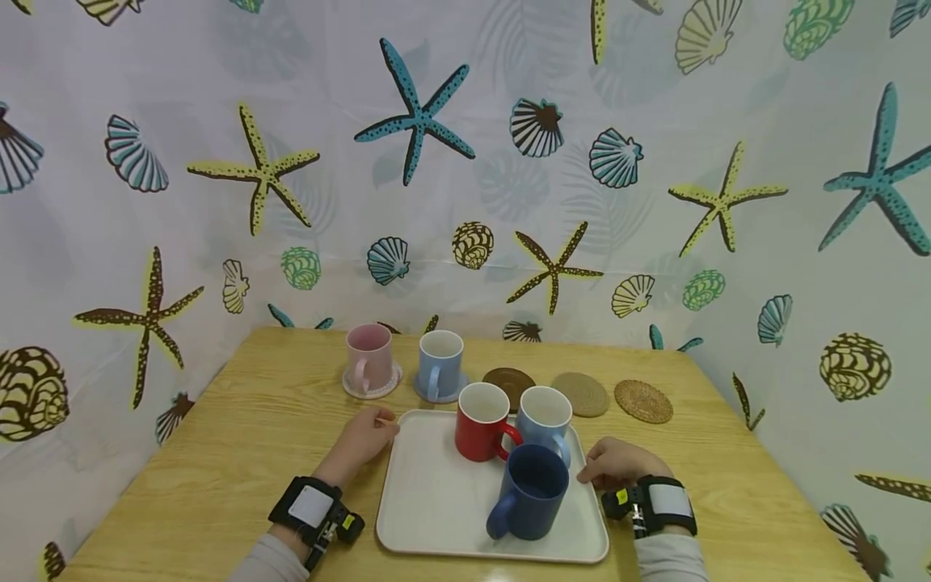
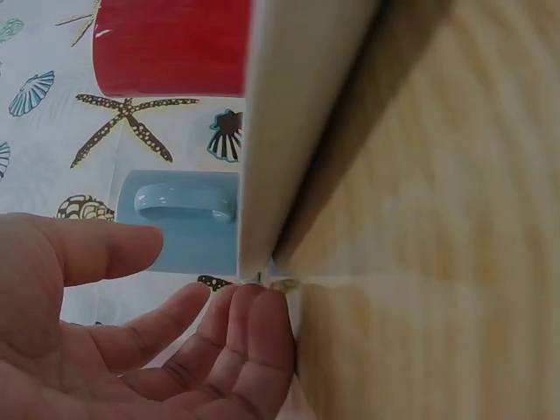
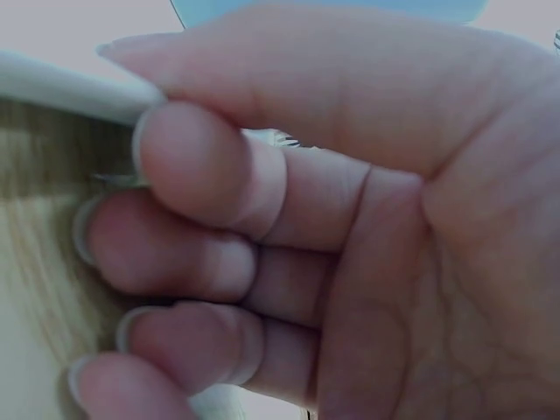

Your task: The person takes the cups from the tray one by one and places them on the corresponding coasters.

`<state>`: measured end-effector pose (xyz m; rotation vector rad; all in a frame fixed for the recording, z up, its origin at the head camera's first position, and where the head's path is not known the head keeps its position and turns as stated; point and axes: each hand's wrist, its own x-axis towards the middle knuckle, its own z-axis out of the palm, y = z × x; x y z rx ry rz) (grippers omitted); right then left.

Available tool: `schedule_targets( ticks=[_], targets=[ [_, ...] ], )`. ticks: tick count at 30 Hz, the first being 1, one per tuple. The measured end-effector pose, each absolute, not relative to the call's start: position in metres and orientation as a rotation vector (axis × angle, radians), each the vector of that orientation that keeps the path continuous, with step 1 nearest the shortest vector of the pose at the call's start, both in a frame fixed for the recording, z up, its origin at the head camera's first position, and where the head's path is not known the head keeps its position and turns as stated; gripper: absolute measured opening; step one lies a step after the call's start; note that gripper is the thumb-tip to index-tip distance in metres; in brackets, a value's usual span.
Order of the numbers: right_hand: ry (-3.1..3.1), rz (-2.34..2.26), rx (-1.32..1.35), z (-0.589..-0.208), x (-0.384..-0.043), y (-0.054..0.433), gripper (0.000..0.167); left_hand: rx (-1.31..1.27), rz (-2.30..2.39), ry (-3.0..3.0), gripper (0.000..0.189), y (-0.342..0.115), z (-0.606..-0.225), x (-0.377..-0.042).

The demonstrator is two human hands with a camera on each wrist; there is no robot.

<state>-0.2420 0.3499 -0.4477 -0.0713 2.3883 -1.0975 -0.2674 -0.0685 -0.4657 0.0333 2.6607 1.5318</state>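
Note:
A cream tray (image 1: 429, 493) lies on the wooden table between my two hands. My left hand (image 1: 364, 436) is at the tray's far left side; the left wrist view shows its fingertips (image 2: 262, 324) right at the rim, with the thumb held apart. On the right side, my right hand (image 1: 618, 461) pinches the tray's edge, the thumb over the rim and the curled index finger (image 3: 188, 157) below. A red mug (image 1: 476, 432), a light blue mug (image 1: 540, 416) and a dark blue mug (image 1: 534, 497) stand upright on the tray's right half.
Behind the tray, a pink mug (image 1: 372, 356) stands on a pale pink coaster (image 1: 374, 394), and another light blue mug (image 1: 440, 364) on a blue coaster (image 1: 462, 388). To their right lie a dark brown coaster (image 1: 509, 380), a beige coaster (image 1: 582, 394) and a woven coaster (image 1: 643, 402).

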Motion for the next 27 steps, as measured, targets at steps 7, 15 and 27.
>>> schedule_targets(
  ticks=[7,15,27],
  targets=[
    [2.375,-1.100,-0.124,-0.450,-0.244,0.353,0.026,0.032,1.534,2.614,0.032,-0.075,-0.471,-0.261],
    [2.382,-1.211,-0.157,-0.446,-0.248,0.367,0.039,0.094,1.600,2.501,0.036,-0.075,-0.477,-0.261],
    [2.076,-1.463,-0.418,-0.435,-0.252,0.341,0.029,0.084,1.588,2.472,0.039,-0.080,-0.480,-0.262]
  ],
)
